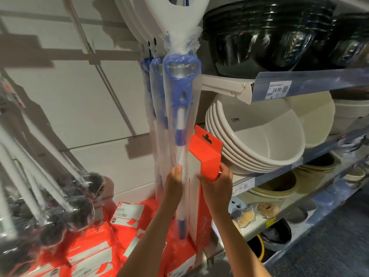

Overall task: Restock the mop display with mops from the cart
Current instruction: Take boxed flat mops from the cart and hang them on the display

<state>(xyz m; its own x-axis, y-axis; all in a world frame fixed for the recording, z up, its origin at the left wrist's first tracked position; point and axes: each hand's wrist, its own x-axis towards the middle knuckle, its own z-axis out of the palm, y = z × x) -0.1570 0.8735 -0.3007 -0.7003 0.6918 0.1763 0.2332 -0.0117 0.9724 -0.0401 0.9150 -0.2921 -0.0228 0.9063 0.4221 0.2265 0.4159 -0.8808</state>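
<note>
With the left hand (175,176) gripping the wrapped mop (180,120) handle and the right hand (216,181) clutching a red box (205,154), steady the mop upright so it hangs straight.

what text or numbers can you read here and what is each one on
"14.90": price tag on the upper shelf rail.
"CRBW": inside the front cream basin; the smaller line beneath it is too small to read.
"13.90", somewhat blurred: price tag on the lower shelf rail.
White label on the orange packs: print blurred, unreadable.
Tall orange box in the right hand: no readable text.
</note>
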